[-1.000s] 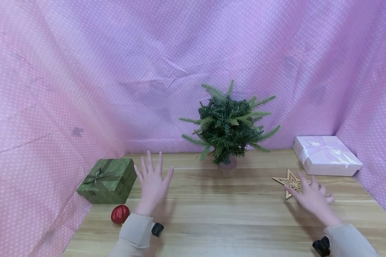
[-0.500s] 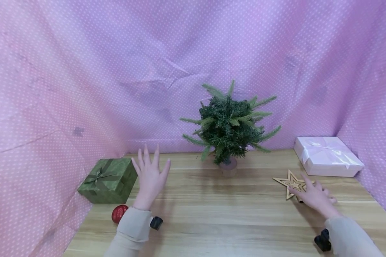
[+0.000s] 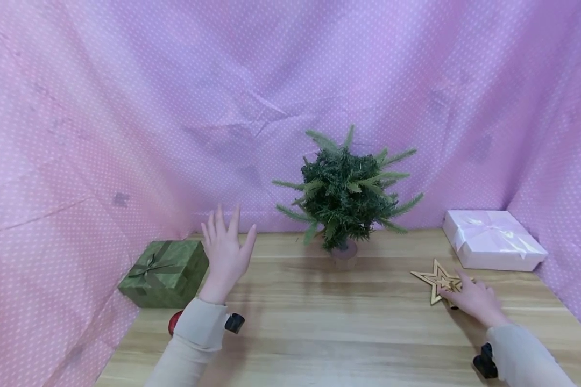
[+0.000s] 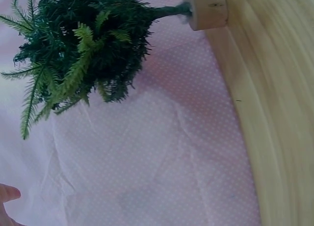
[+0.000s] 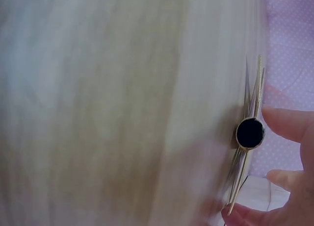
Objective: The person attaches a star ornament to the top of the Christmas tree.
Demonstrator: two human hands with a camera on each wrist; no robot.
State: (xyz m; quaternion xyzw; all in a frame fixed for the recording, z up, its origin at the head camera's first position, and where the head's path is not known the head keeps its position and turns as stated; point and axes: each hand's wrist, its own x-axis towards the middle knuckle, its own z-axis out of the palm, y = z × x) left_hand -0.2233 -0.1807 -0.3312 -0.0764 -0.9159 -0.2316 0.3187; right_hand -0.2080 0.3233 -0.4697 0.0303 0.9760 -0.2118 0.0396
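A wooden star [image 3: 436,280] with nested outlines lies on the table at the right. My right hand [image 3: 477,302] is over its right side, thumb and index finger apart and right at it. Edge-on in the right wrist view, the star shows a round tube [image 5: 250,133] with a dark opening; a fingertip [image 5: 238,213] meets its lower point. My left hand [image 3: 226,258] hovers beside the green gift box [image 3: 184,277], fingers spread, holding nothing. Half hidden behind the left sleeve is a red bauble [image 3: 173,322]. A small artificial Christmas tree [image 3: 344,188] stands centre back.
A white gift box [image 3: 494,239] with a ribbon bow sits at the back right corner. Pink dotted cloth [image 3: 290,80] hangs behind and along both sides of the wooden table [image 3: 348,333]. The tree's round wooden base [image 4: 208,10] stands close to the cloth.
My left hand has risen and moved forward, its sleeve now covering more of the bauble. The right hand has come down onto the star, its thumb and index finger reaching it. The star stays put.
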